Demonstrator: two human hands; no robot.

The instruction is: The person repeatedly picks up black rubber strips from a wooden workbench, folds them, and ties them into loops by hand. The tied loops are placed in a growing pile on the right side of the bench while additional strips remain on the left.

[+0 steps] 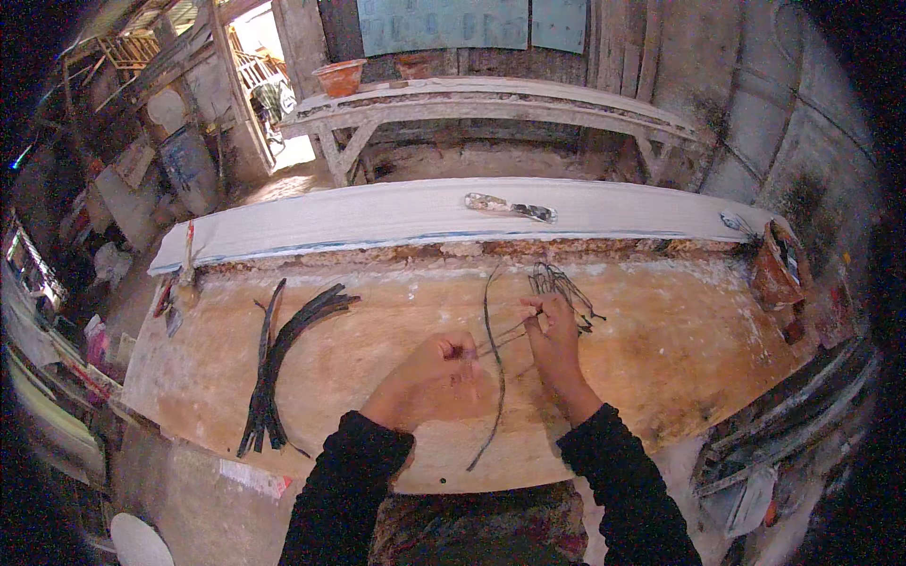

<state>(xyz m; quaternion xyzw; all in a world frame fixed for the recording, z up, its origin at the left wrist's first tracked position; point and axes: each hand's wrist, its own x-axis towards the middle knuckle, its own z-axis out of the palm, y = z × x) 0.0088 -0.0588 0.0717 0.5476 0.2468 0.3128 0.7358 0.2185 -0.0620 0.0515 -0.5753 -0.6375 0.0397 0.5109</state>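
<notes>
Pinching a thin strand (514, 333), left hand (451, 363) and right hand (552, 332) flank a loose strip (502, 387), black bundle (269, 377) leftward.

The left forearm (342, 476) and right forearm (628, 486), both in black sleeves, slant inward, wrists bare. The left hand (436, 366), partly blurred, curls its fingers; the right hand (555, 341) reaches slightly farther forward, thumb and fingertips pinched together.
</notes>
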